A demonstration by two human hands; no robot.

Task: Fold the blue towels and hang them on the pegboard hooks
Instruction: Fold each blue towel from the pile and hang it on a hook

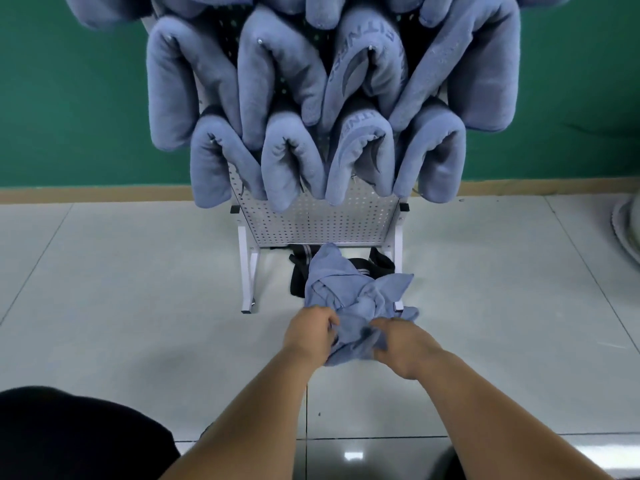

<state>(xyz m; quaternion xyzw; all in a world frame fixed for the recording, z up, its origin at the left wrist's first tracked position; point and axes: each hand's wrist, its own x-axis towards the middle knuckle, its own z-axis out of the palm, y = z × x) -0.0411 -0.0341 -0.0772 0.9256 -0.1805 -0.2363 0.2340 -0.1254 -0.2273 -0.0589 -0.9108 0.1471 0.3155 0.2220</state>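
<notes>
Before green wall (69, 98), pegboard (311, 223) stands on pale tiles (121, 289).

Pale tiled floor (138, 289) carries the white pegboard stand (311, 226). Black striped fabric (297, 278) lies beneath the stand. A crumpled blue towel (332, 278) is just in front of the stand; floor contact unclear. A white round object (628, 230) sits well right of the stand.

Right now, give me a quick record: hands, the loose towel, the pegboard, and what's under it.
left hand: grips the loose towel
right hand: grips the same towel
loose towel: bunched, not folded, held low in front of the pegboard
pegboard: folded towels hang in rows; bottom strip bare
under pegboard: dark cloth on the floor
</notes>
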